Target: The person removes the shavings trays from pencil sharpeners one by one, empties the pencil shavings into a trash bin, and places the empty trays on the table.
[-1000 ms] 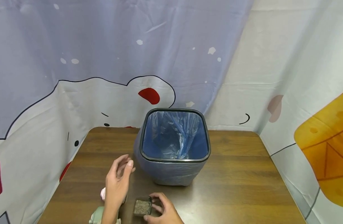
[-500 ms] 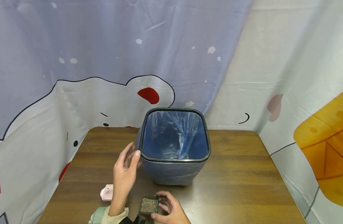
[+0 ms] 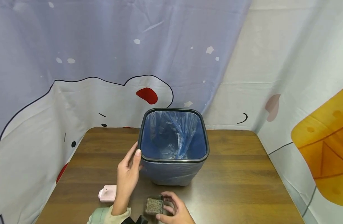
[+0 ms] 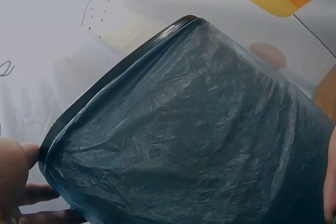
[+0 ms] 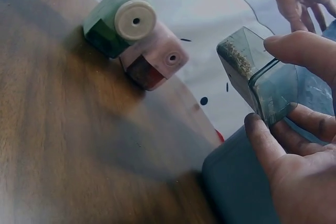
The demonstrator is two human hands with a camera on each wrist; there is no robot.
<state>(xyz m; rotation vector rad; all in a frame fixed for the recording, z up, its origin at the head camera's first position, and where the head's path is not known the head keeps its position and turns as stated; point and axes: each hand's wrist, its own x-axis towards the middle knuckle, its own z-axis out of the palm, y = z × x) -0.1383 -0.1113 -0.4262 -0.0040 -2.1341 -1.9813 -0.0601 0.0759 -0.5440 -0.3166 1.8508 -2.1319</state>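
Observation:
My right hand (image 3: 177,209) pinches a small clear plastic drawer (image 5: 239,69) between thumb and fingertips. Fine pencil shavings (image 3: 153,206) fill it, and it is held over the table in front of the bin. My left hand (image 3: 128,174) is at the left front corner of a trash bin (image 3: 174,174) with a dark rim and a blue liner bag. Its thumb lies at the rim in the left wrist view, with the fingers along the bin's side. Pink (image 5: 157,56) and green (image 5: 118,22) pencil sharpeners stand side by side on the left of the table.
The bin stands mid-table on a brown wooden table (image 3: 238,174). A printed cloth (image 3: 110,40) hangs behind the table and along its sides. My left forearm passes close beside the two sharpeners in the head view.
My left hand has moved right and up to the bin's corner, uncovering the pink sharpener. My right hand has shifted slightly right with the drawer.

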